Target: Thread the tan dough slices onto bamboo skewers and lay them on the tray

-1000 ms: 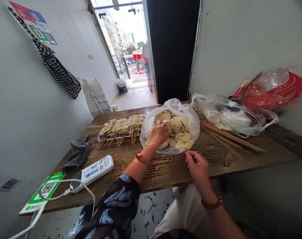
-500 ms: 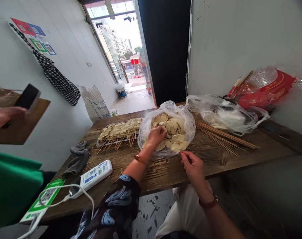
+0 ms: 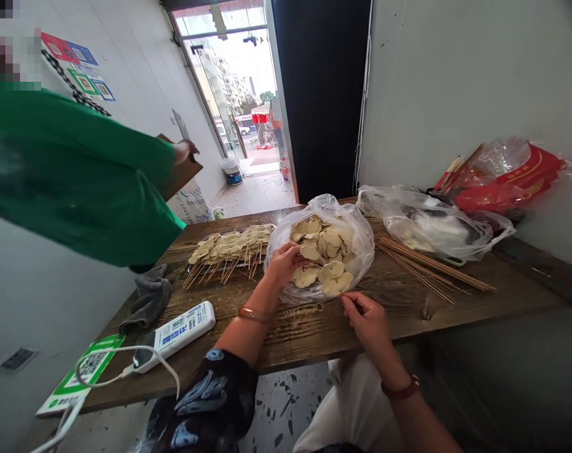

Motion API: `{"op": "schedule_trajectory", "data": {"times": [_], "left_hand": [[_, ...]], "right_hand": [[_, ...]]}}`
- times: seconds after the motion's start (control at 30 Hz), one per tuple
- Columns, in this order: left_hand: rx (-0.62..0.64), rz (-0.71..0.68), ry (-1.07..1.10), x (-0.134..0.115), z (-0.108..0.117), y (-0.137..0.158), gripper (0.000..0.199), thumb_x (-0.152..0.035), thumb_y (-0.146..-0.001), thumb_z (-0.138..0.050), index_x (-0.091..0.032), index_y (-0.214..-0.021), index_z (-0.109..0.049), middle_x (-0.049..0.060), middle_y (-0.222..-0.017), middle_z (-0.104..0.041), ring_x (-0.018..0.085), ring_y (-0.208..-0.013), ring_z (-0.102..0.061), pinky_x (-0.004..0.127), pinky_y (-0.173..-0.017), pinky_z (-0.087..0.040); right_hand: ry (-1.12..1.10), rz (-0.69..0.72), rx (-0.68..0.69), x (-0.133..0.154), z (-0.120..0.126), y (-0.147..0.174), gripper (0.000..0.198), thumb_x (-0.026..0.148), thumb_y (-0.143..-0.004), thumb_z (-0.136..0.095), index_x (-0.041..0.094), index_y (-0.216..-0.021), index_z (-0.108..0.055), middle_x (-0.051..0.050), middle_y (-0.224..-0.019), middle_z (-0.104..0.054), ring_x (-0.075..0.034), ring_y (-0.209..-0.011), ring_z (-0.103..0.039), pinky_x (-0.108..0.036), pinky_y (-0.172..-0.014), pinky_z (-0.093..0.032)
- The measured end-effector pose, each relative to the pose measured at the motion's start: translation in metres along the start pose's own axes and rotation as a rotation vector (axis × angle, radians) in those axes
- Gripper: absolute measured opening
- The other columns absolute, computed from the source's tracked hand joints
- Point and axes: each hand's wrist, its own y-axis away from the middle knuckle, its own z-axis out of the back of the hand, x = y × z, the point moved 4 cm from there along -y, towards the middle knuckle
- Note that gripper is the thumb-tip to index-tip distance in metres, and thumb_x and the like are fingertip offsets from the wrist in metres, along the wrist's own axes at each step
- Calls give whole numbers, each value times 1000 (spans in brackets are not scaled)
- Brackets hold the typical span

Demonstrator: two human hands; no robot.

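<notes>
left hand (image 3: 282,264) pinches a flat slice (image 3: 309,252) in the bag (image 3: 361,242); right hand (image 3: 368,318) closed, contents unclear.

Rough wood, glossy plastic

The table (image 3: 408,302) is coarse-grained matt wood; the bag (image 3: 361,233) is thin clear crinkled plastic; the skewers (image 3: 427,264) are bare wood.

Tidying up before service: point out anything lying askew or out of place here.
The grey rag lies crumpled by the tray of skewered slices, and a white cable hangs off the table edge. Nothing looks spilled.
</notes>
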Motion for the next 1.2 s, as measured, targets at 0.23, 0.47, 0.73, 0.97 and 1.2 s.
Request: {"op": "schedule_trajectory", "data": {"times": [0.23,0.47,0.73,0.97,1.2], "left_hand": [[-18,-55,101,6,10,18,37,-23,-56,-79,-16,-78,-51,-4,-64,-60,10,-58,-61,27,-62,-55],[-81,-284,-213,6,8,20,18,-22,-65,-70,-14,-79,-64,1,-72,-67,11,-65,-60,25,-67,-51],[-177,-538,-946,-5,10,28,8,-12,-68,-64,-19,-67,-67,4,-89,-68,19,-93,-60,32,-88,-45],[-118,-299,-731,8,17,18,6,-17,-69,-59,-16,-74,-63,-2,-62,-60,11,-59,-53,21,-56,-40],[-72,-84,31,6,20,24,28,-24,-64,-72,-15,-86,-58,-3,-67,-61,7,-52,-56,21,-54,-49]], "right_hand": [[5,-45,21,-1,0,1,34,45,-83,-58,15,-85,-74,0,-58,-60,-12,-48,-49,-22,-43,-37],[25,-99,-12,-2,2,3,34,46,-82,-60,15,-88,-73,1,-59,-58,-11,-48,-49,-23,-46,-41],[36,-116,-22,-3,4,5,34,46,-82,-61,15,-89,-72,2,-58,-57,-10,-46,-49,-22,-44,-41],[59,-104,-12,-3,4,6,33,44,-83,-60,15,-91,-72,1,-59,-58,-10,-46,-49,-22,-44,-40],[106,-56,122,0,-1,5,31,43,-84,-59,16,-87,-74,0,-59,-59,-11,-47,-49,-21,-43,-38]]}}
